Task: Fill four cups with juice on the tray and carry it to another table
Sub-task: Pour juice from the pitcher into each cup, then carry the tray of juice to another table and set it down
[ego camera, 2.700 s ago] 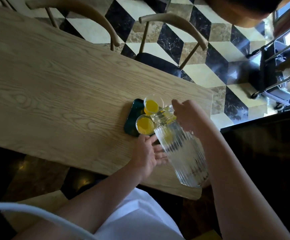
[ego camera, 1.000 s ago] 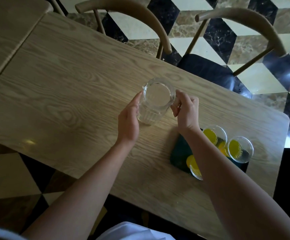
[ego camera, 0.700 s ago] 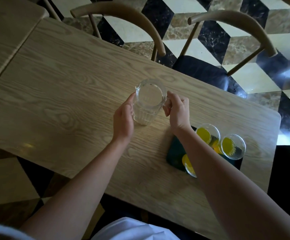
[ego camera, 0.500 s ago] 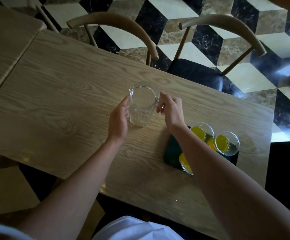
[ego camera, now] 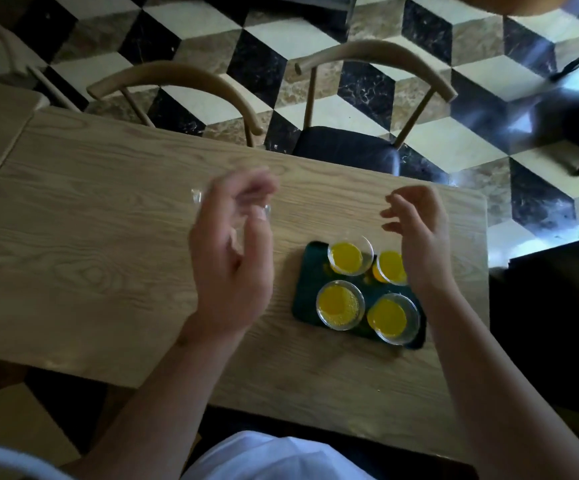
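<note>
All four cups (ego camera: pixel 340 304) on the tray (ego camera: pixel 307 289) hold juice; loose-fingered, empty left hand (ego camera: pixel 232 258) at nine o'clock and right hand (ego camera: pixel 419 237) at two leave carrying undone.

No legible text, label, brand, number or sign appears on any surface in the view.
</note>
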`<state>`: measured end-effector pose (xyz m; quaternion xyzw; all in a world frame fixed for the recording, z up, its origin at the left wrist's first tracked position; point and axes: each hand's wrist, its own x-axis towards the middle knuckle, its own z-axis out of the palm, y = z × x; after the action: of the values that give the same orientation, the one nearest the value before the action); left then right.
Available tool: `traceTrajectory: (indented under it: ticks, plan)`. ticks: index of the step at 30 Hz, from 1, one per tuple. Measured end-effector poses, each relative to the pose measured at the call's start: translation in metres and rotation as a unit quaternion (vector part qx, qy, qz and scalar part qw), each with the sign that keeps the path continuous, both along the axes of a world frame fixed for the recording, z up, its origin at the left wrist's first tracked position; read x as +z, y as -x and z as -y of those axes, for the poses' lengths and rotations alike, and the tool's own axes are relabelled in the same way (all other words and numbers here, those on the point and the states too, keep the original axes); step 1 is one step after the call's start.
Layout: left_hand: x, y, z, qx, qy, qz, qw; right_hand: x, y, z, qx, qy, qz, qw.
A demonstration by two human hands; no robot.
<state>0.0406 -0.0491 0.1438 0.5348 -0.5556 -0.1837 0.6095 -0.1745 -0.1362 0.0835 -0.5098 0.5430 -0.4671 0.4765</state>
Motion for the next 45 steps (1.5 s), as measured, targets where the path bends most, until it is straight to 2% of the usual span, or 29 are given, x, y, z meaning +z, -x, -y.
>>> traceTrajectory:
  ticks: [3, 5, 7, 12, 15, 19, 23, 35, 40, 45]
  plan:
    - [-0.058, 0.033, -0.006, -0.074, -0.165, 0.005, 0.983, -0.025, 0.047, -0.023, -0.072, -0.036, -0.066, 0.995]
    - [-0.104, 0.042, -0.008, -0.062, -0.297, -0.009, 0.953, -0.046, 0.076, -0.036, -0.127, -0.079, -0.091, 0.985]
    - [-0.138, 0.044, -0.008, -0.037, -0.386, -0.014, 0.922, -0.069, 0.103, -0.047, -0.165, -0.129, -0.108, 0.972]
    - [-0.184, 0.043, -0.004, 0.03, -0.509, 0.032, 0.86, -0.122, 0.145, -0.071, -0.171, -0.257, -0.18, 0.934]
    - [-0.204, 0.046, 0.004, 0.037, -0.551, 0.03, 0.833, -0.142, 0.152, -0.079, -0.159, -0.289, -0.203, 0.922]
    - [-0.22, 0.052, 0.015, 0.048, -0.576, 0.018, 0.816, -0.156, 0.149, -0.081, -0.155, -0.311, -0.183, 0.92]
    - [-0.227, 0.058, 0.02, 0.061, -0.559, -0.006, 0.827, -0.164, 0.143, -0.076, -0.164, -0.327, -0.147, 0.919]
    - [-0.248, 0.068, 0.013, 0.043, -0.566, -0.117, 0.815, -0.176, 0.13, -0.079, -0.232, -0.353, 0.047, 0.905]
    - [-0.253, 0.07, 0.008, 0.072, -0.547, -0.169, 0.816, -0.175, 0.13, -0.081, -0.241, -0.349, 0.051, 0.904]
    - [-0.248, 0.073, 0.002, 0.078, -0.539, -0.18, 0.819, -0.169, 0.131, -0.083, -0.241, -0.343, 0.044, 0.907]
